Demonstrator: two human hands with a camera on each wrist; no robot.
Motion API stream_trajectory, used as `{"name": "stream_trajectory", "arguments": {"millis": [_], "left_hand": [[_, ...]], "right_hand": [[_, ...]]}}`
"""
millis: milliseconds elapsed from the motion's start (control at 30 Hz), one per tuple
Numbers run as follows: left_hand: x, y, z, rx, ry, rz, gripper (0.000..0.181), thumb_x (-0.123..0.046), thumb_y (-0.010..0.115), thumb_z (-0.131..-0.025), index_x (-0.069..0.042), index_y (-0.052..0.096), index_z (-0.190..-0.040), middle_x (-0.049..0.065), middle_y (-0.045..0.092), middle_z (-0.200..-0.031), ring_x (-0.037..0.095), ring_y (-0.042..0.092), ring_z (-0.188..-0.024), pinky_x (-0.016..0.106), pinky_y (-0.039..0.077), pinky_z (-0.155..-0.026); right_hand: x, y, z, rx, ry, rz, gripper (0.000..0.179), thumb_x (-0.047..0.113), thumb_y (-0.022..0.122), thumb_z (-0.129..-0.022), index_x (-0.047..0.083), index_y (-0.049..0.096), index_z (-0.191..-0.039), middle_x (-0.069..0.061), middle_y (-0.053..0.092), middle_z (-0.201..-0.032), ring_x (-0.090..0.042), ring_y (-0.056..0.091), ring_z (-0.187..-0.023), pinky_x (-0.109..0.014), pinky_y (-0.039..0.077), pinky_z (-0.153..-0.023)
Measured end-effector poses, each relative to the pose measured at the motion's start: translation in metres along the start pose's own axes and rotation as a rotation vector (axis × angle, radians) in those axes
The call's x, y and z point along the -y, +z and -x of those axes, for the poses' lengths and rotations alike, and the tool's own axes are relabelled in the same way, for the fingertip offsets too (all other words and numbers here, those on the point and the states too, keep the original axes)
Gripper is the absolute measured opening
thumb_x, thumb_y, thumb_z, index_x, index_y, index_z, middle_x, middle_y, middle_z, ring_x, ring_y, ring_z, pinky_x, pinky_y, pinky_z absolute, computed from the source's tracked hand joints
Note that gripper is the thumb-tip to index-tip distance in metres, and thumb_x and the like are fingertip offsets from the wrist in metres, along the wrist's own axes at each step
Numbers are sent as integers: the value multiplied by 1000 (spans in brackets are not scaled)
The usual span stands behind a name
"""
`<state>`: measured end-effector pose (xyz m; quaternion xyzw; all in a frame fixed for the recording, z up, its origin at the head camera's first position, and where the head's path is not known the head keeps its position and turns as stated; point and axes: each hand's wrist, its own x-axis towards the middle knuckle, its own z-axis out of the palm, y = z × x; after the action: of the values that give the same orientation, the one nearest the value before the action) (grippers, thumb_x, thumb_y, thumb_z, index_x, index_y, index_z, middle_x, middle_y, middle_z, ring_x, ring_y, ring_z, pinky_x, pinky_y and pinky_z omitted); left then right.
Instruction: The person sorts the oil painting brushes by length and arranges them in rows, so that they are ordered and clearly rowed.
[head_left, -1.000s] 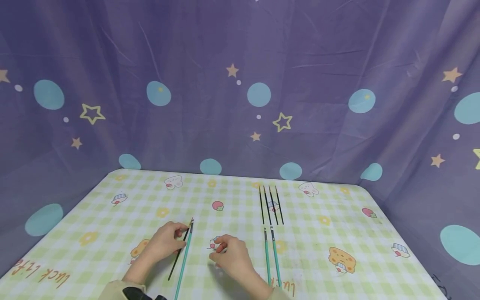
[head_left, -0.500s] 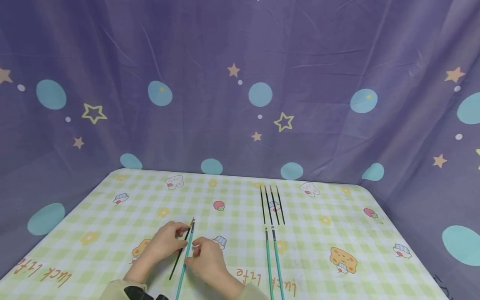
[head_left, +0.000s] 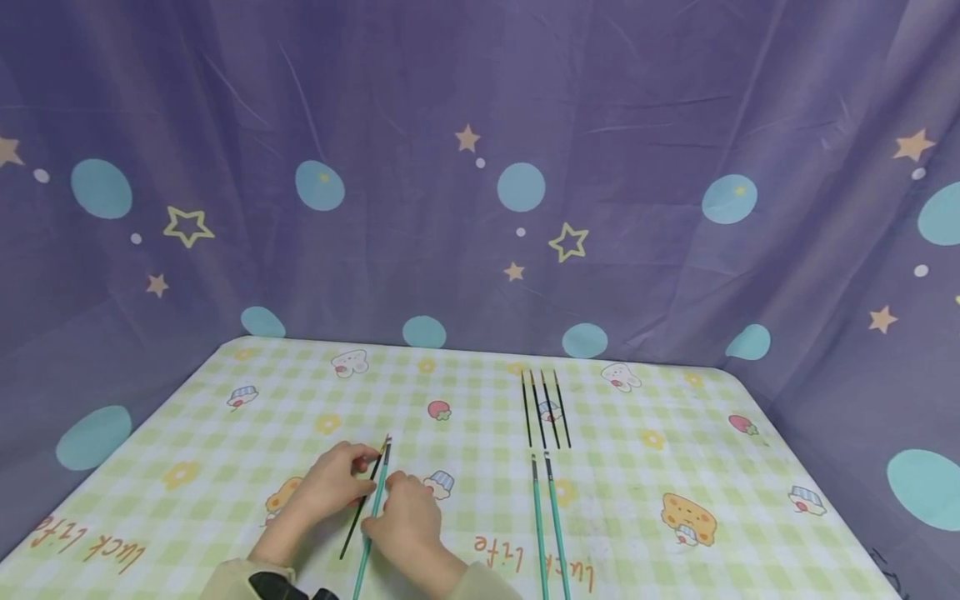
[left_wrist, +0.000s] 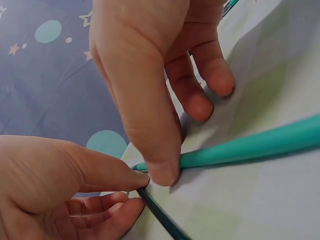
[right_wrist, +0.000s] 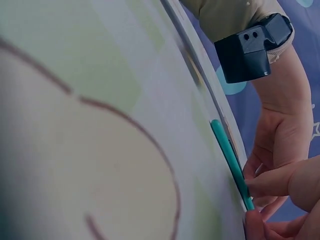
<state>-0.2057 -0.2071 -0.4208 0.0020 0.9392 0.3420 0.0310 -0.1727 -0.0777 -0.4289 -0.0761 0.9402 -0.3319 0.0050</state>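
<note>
On the left part of the table, my left hand pinches a thin black paintbrush between thumb and fingers. Close beside it lies a longer teal paintbrush, its dark ferrule and bristle tip next to the black one's tip. My right hand pinches the teal handle between thumb and index finger. In the left wrist view, the thumb of the right hand presses on the teal handle, while the left hand touches the black handle. Part of each handle is hidden by fingers.
Several black paintbrushes lie side by side at the back, right of centre. In front of them are two teal paintbrushes. A green-checked cloth covers the table, and a purple curtain hangs behind.
My right hand has moved left to the teal paintbrush and now pinches its handle. The left hand stays in place on the black paintbrush.
</note>
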Motion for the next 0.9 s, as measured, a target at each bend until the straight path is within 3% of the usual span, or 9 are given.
{"name": "stream_trajectory", "arguments": {"millis": [233,467,633,900], "left_hand": [[-1,1,0,-2,5,18,42,-5,67,-73,0,60,-113,6,47,-83,14,48,-53,24,43,-47],[0,2,0,-12,8,24,41,-4,66,-72,0,60,-112,6,47,-82,13,49,-49,24,43,-45],[1,3,-1,-12,18,19,39,-4,66,-73,0,60,-112,5,47,-82,13,48,-48,24,42,-46],[1,2,0,-1,10,17,39,-4,67,-74,-1,60,-112,5,46,-82,14,49,-48,24,42,-47]], "right_hand": [[0,-5,2,21,-5,33,40,15,75,-59,6,64,-96,-2,53,-75,-17,54,-67,-30,47,-58],[-4,-11,5,16,-30,25,34,10,73,-57,6,64,-90,-3,53,-76,-20,54,-68,-31,47,-60],[-9,-16,8,29,-40,-52,30,7,71,-57,5,64,-86,2,48,-69,-15,49,-66,-26,43,-57],[-18,-27,12,65,2,-179,36,3,70,-58,3,65,-94,6,46,-63,-11,45,-63,-24,40,-57]]}}
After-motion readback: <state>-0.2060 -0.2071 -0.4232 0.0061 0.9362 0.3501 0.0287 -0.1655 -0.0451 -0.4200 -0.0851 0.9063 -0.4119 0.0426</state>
